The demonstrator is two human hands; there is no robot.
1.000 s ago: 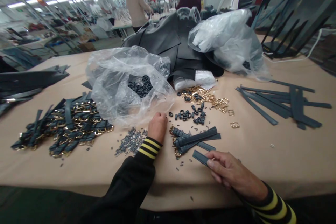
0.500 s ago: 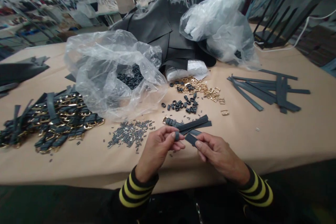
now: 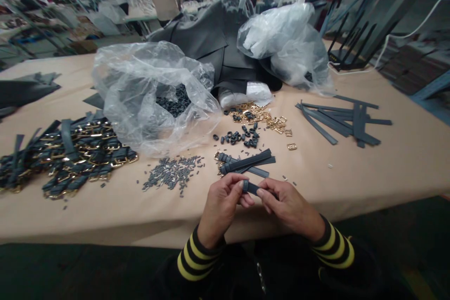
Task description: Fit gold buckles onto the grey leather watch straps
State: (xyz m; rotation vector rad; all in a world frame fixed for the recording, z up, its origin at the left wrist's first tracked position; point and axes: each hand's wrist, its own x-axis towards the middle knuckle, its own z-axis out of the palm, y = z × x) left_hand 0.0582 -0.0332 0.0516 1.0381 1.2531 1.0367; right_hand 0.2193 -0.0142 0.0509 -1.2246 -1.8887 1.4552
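Over the table's near edge, my left hand [image 3: 222,202] pinches a small dark leather loop [image 3: 245,185] between thumb and fingers. My right hand [image 3: 291,205] is closed on a dark leather strap [image 3: 252,189], whose left end meets the loop; I cannot tell how deep it sits inside. The rest of that strap is hidden by the right hand. Just beyond both hands, several finished-looking straps with gold buckles [image 3: 246,164] lie crossed. Loose leather loops [image 3: 242,137] are scattered behind them.
Small metal clips [image 3: 172,172] lie left of my hands, beside a heap of buckled straps [image 3: 80,154]. Gold buckles [image 3: 276,124] and plain straps [image 3: 346,119] are farther right. Plastic bags [image 3: 158,98] and dark leather sheets [image 3: 207,33] stand behind. People are in the background.
My hands have come together, bringing the strap's end from just apart to the loop. The view has shifted slightly.
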